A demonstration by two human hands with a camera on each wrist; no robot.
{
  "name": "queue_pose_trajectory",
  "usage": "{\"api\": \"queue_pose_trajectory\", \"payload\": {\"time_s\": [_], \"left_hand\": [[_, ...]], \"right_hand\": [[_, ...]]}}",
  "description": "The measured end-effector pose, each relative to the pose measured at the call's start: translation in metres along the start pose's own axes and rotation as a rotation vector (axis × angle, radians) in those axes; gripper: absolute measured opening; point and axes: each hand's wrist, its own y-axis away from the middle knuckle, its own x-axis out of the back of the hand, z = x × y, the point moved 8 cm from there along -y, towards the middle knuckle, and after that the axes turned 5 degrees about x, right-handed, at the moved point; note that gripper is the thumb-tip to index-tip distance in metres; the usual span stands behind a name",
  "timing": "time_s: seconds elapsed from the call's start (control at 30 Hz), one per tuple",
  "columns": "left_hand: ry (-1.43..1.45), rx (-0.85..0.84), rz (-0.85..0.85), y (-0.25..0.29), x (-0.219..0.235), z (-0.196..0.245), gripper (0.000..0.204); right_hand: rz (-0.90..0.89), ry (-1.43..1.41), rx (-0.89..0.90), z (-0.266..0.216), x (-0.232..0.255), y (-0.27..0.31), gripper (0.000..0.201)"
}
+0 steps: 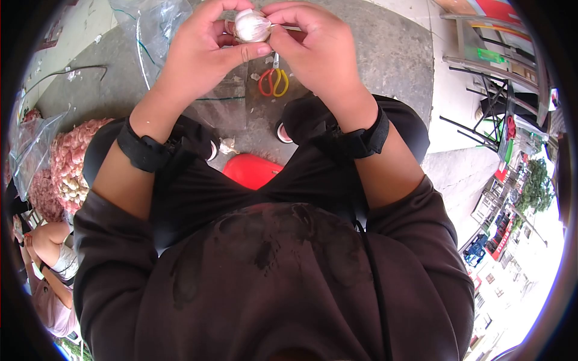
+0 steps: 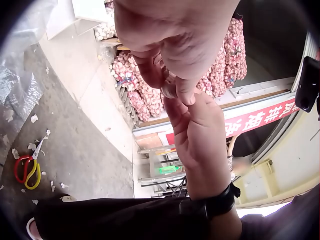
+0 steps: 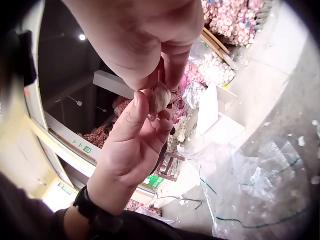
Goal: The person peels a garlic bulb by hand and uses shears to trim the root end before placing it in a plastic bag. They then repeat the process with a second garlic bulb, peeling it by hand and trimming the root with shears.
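Note:
A whitish garlic bulb (image 1: 251,26) is held up in front of the body, at the top of the head view. My left hand (image 1: 195,51) grips it between thumb and fingers from its left side. From the right, my right hand (image 1: 322,48) pinches at the bulb's edge with thumb and forefinger. In the right wrist view the bulb (image 3: 160,98) shows between both hands' fingertips. Fingers largely cover it in the left wrist view. Scissors (image 1: 274,82) with one red and one yellow handle lie on the floor below the hands.
A red plastic thing (image 1: 250,171) shows between the legs, near a small garlic bulb (image 1: 228,145). Clear plastic sheeting (image 1: 150,30) spreads at the upper left. Net sacks of garlic (image 1: 72,156) stand at the left, near another seated person (image 1: 54,289). White skin scraps (image 2: 34,118) litter the floor.

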Motion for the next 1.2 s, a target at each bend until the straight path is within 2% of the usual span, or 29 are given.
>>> {"api": "queue_pose_trajectory", "payload": {"time_s": [0.07, 0.17, 0.27, 0.37, 0.57, 0.67, 0.77, 0.87, 0.97, 1.07, 1.17, 1.2], "left_hand": [[0.025, -0.02, -0.026, -0.001, -0.004, 0.003, 0.05], [-0.082, -0.058, -0.073, -0.001, -0.006, 0.004, 0.048], [-0.032, -0.028, -0.106, 0.0, -0.007, 0.004, 0.045], [-0.021, 0.003, -0.109, 0.001, -0.009, 0.006, 0.042], [-0.02, -0.041, -0.164, 0.004, -0.009, 0.004, 0.042], [0.0, -0.113, -0.144, 0.008, -0.01, 0.009, 0.042], [-0.045, -0.107, -0.153, 0.006, -0.01, 0.008, 0.041], [-0.021, -0.134, -0.134, 0.006, -0.01, 0.012, 0.042], [0.011, -0.012, -0.135, 0.005, -0.003, 0.007, 0.045], [0.022, -0.028, -0.052, 0.004, -0.002, 0.013, 0.046], [-0.001, -0.06, -0.08, 0.003, 0.0, 0.009, 0.054], [-0.014, -0.055, -0.069, 0.003, -0.001, 0.009, 0.055]], "right_hand": [[-0.05, 0.084, 0.065, -0.004, -0.001, -0.002, 0.01], [-0.076, 0.133, 0.242, -0.002, -0.004, -0.002, 0.011], [-0.086, 0.169, 0.227, -0.003, -0.004, -0.002, 0.013], [-0.073, 0.106, 0.1, -0.005, -0.002, -0.001, 0.012], [-0.065, -0.094, -0.024, 0.009, -0.006, 0.001, 0.01], [-0.118, -0.024, 0.011, 0.002, -0.005, 0.0, 0.01], [-0.106, 0.026, 0.098, 0.0, -0.004, -0.002, 0.009], [-0.108, -0.057, -0.065, 0.006, -0.003, -0.001, 0.009], [-0.104, -0.111, 0.16, 0.0, -0.003, -0.002, 0.011], [-0.083, -0.064, 0.112, -0.002, -0.001, 0.001, 0.014], [-0.046, -0.058, 0.055, -0.006, 0.002, 0.002, 0.015], [-0.042, -0.046, 0.105, -0.006, 0.002, 0.002, 0.015]]}}
